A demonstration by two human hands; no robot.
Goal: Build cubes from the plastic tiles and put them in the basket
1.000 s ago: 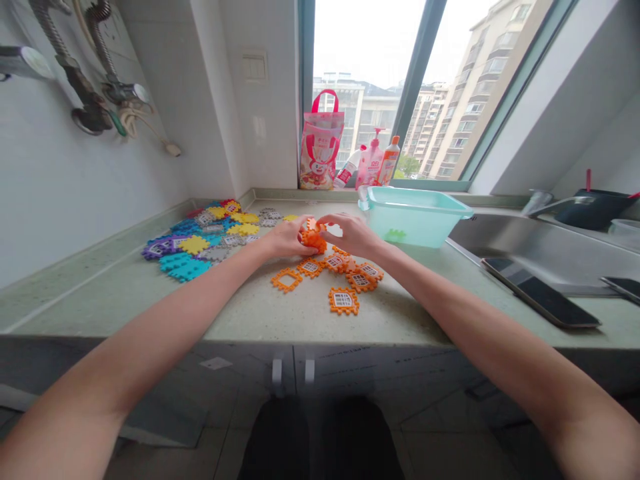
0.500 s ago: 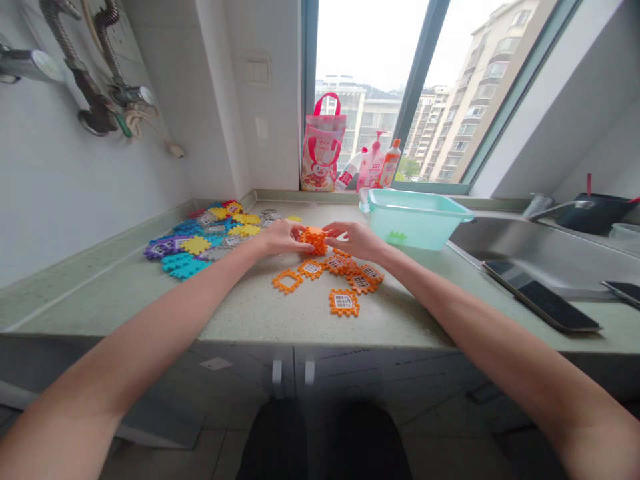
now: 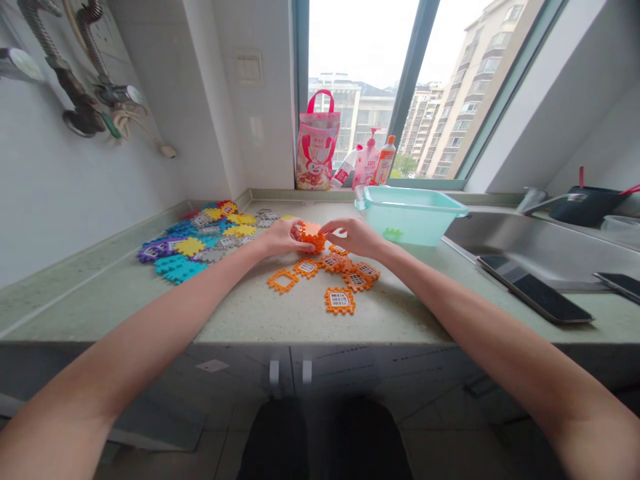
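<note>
Above the counter, my left hand (image 3: 285,237) is closed round a small clump of orange interlocking building tiles (image 3: 312,237) with toothed edges. The fingers of my right hand (image 3: 351,236) pinch the right side of the same clump; how its tiles join is too small to tell. Just below, several loose orange tiles with white window grids (image 3: 358,281) lie close together, some overlapping. An orange open-centred frame tile (image 3: 275,285) is to their left. Nearer the counter's front edge lies one more window tile (image 3: 341,301).
At the left is a pile of blue, purple, grey and yellow tiles (image 3: 191,247). A mint-green tub (image 3: 410,217) with a green piece stands right of my hands, beside the steel sink (image 3: 505,243). A phone (image 3: 535,291) lies at the sink's front edge. Bottles (image 3: 367,163) and a pink bag (image 3: 317,152) line the windowsill.
The orange clump has turned slightly between my hands, and both hands keep their hold. The whole view has shifted a little, so everything appears slightly further left.
</note>
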